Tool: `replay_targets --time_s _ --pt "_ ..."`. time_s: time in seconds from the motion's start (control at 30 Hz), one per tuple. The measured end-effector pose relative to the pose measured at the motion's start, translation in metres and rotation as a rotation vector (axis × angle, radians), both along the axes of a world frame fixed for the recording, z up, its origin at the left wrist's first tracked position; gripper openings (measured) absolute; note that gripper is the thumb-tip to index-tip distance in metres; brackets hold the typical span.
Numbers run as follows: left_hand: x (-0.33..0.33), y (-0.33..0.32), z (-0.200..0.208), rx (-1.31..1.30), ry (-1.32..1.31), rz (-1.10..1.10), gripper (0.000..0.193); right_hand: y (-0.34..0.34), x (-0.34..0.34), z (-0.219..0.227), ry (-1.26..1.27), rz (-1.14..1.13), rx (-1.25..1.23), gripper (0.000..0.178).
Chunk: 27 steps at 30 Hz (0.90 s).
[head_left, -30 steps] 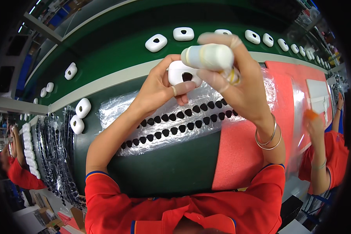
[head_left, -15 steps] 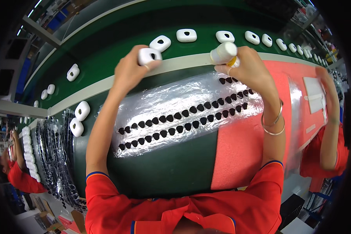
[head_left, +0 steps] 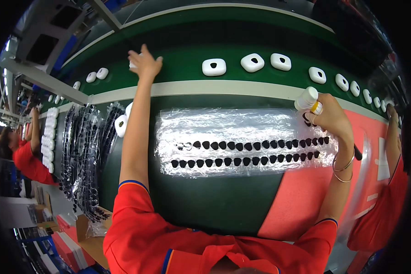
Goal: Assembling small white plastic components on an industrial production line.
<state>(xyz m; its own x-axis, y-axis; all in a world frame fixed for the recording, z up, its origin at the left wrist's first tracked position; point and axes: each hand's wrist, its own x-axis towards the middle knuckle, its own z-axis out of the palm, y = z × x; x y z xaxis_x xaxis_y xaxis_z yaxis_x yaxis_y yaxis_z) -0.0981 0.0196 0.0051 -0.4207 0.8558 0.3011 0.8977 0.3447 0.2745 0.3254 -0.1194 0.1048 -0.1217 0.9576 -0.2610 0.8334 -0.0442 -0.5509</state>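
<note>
My left hand (head_left: 146,65) reaches over the green belt (head_left: 178,64) at the upper left, fingers spread, beside a rounded white case (head_left: 133,64) that it partly covers. Whether they touch I cannot tell. My right hand (head_left: 331,114) is wrapped round a small white bottle (head_left: 307,97) with a yellow part, above the right end of a clear plastic sheet (head_left: 233,125). Rows of small black rounded pieces (head_left: 248,146) lie on that sheet. Beyond it on the belt sit white cases with a black spot, the closest being a white case (head_left: 213,67).
A pale rail (head_left: 182,87) edges the belt. White cases (head_left: 121,125) sit half behind my left forearm. Strips of black pieces (head_left: 80,155) and a column of white cases (head_left: 49,139) are left. A pink mat (head_left: 301,192) lies right. Co-workers in red sit at both sides.
My left hand has let go of a white case, which now sits on the belt, and has moved left towards another. The right hand keeps the bottle. The whole view has turned left.
</note>
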Motion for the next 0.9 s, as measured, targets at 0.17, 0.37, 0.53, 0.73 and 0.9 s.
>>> replay_targets --time_s 0.17,0.37,0.53,0.73,0.9 --pt "-0.049 0.009 -0.016 -0.136 -0.134 -0.029 0.071 -0.001 -0.012 -0.001 0.087 0.02 0.054 0.032" --pt "-0.031 0.007 -0.013 -0.05 0.055 0.139 0.074 -0.01 -0.024 0.009 0.136 -0.037 0.072 0.038" --pt "-0.035 0.005 -0.014 0.056 -0.027 0.122 0.072 -0.013 -0.026 0.012 0.133 -0.04 0.059 0.038" --pt "-0.019 0.006 -0.006 0.203 -0.23 -0.351 0.062 -0.014 -0.03 0.013 0.201 -0.028 0.075 0.038" --pt "0.1 -0.04 0.038 0.061 -0.984 -0.807 0.056 -0.026 -0.041 0.021 0.382 -0.116 0.116 0.043"
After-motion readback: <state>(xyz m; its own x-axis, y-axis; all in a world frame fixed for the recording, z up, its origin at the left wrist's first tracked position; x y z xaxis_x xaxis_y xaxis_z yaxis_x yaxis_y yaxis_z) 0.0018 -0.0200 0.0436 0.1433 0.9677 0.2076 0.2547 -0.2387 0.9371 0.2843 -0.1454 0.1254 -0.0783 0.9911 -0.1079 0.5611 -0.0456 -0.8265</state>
